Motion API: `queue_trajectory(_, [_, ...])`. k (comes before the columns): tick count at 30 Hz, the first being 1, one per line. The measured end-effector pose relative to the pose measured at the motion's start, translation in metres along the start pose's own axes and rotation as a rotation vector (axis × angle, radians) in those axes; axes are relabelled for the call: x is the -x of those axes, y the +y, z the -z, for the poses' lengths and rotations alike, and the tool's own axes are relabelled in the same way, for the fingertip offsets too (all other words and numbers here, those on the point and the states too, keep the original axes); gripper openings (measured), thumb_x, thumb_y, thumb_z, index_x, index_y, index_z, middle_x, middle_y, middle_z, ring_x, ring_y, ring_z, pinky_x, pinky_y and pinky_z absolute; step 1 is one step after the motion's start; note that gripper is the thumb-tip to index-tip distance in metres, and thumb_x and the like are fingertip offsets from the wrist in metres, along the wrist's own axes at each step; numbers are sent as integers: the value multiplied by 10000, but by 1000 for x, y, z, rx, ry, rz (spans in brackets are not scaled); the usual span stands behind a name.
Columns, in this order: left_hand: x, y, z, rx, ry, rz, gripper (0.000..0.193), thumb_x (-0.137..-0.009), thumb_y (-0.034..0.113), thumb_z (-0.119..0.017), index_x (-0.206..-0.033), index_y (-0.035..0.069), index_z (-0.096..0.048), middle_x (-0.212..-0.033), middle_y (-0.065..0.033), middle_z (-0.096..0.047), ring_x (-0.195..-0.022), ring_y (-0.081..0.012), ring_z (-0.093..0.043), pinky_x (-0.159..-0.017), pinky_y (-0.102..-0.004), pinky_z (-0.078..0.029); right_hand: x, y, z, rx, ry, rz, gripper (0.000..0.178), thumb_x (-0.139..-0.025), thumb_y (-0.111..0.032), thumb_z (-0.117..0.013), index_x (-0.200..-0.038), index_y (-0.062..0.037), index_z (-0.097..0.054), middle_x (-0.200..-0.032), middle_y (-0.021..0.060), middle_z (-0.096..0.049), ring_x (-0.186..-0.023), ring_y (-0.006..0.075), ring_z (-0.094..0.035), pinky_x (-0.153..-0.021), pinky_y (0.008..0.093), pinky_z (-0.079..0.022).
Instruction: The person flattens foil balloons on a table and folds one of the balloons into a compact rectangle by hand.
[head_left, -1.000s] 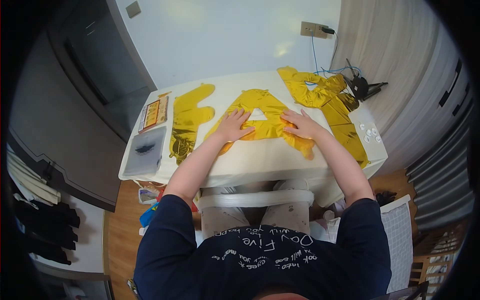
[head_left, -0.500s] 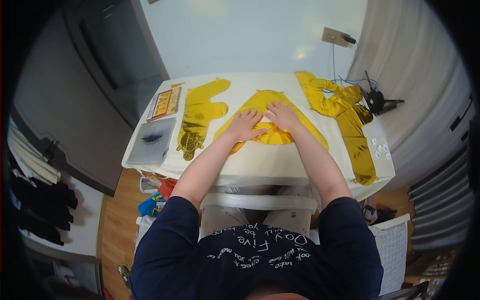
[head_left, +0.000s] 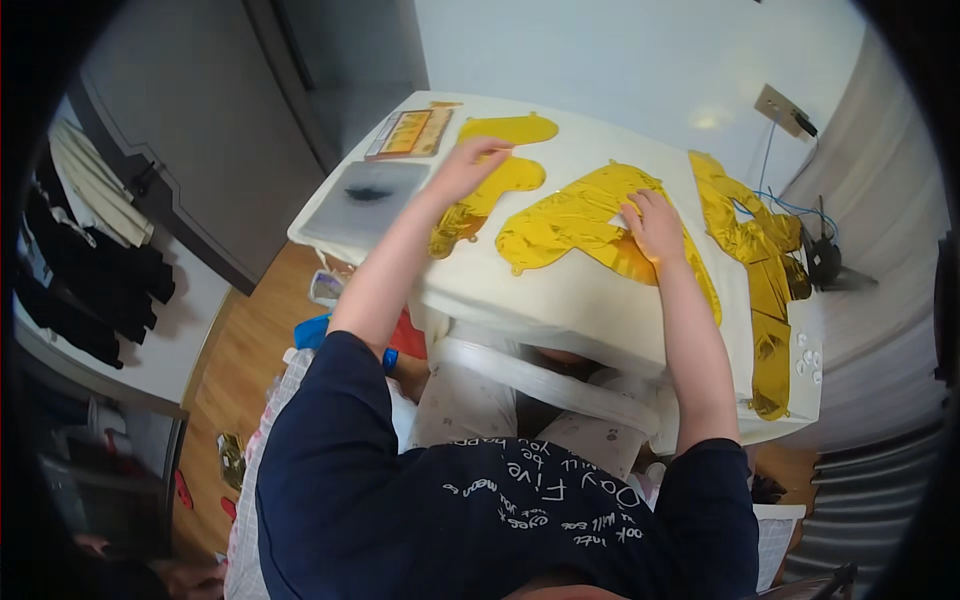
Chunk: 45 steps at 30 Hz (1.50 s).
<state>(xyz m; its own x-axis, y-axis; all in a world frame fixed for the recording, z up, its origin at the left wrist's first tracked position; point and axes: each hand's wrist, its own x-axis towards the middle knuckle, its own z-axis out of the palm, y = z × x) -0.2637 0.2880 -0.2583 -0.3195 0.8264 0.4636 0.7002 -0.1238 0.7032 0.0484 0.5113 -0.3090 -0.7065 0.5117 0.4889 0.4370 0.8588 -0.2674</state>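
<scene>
A flat gold foil letter balloon lies in the middle of the table, its surface creased. My right hand rests on that balloon's right part, fingers slightly spread and bent. Over to the left, my left hand is above a second gold foil letter balloon and covers part of it. Its fingers stretch to the right, with nothing seen in them. A third gold foil balloon, crumpled toward its upper part, lies along the table's right side, apart from both hands.
On the table's left are a translucent grey plastic pouch and a flat printed package. Several small white discs sit at the right edge. A black device with antennas and blue cable stands beside the table.
My left hand has lifted off the middle balloon and moved left over the second one. My right hand stays on the middle balloon, whose left part now shows. The view has turned and shifted.
</scene>
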Motion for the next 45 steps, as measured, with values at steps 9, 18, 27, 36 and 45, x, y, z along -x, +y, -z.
queue_trajectory(9, [153,-6,18,-196,242,183,325,-965,217,-692,-1221,17,-683,-1123,-141,-704,-998,-219,-694,-885,-320,-535,-14,-46,-3,434,94,602,130,-885,-253,-668,-890,-122,-663,-959,51,-637,-971,253,-601,-835,398,-465])
queue_trajectory(18, [163,-12,20,-222,274,131,387,-958,108,-669,-1331,19,-620,-1244,-180,-687,-1153,-294,-672,-994,-371,-517,-31,-250,-53,-156,-291,741,277,-893,-372,-704,-938,-99,-723,-954,112,-704,-953,327,-685,-821,477,-557])
queue_trajectory(27, [163,-47,33,188,272,268,313,-995,50,-583,-1297,-4,-642,-1249,-154,-678,-1095,-219,-681,-976,-331,-526,-19,-255,-96,-185,-239,660,263,-901,-364,-721,-986,-115,-724,-998,80,-721,-951,292,-690,-799,458,-564])
queue_trajectory(36, [164,-22,21,-186,328,134,263,-962,79,-677,-1195,-40,-712,-1254,-180,-699,-1138,-259,-685,-998,-341,-529,-24,-253,-105,-135,-52,654,151,-884,-230,-660,-815,-115,-730,-832,58,-724,-850,293,-705,-752,456,-552])
queue_trajectory(45, [163,-9,14,-259,310,168,417,-884,223,-776,-1246,22,-729,-1322,-214,-681,-1226,-352,-657,-1036,-386,-518,-40,-235,-116,-1025,-283,15,191,-965,-203,-714,-1023,-25,-751,-903,124,-768,-835,232,-749,-749,344,-580])
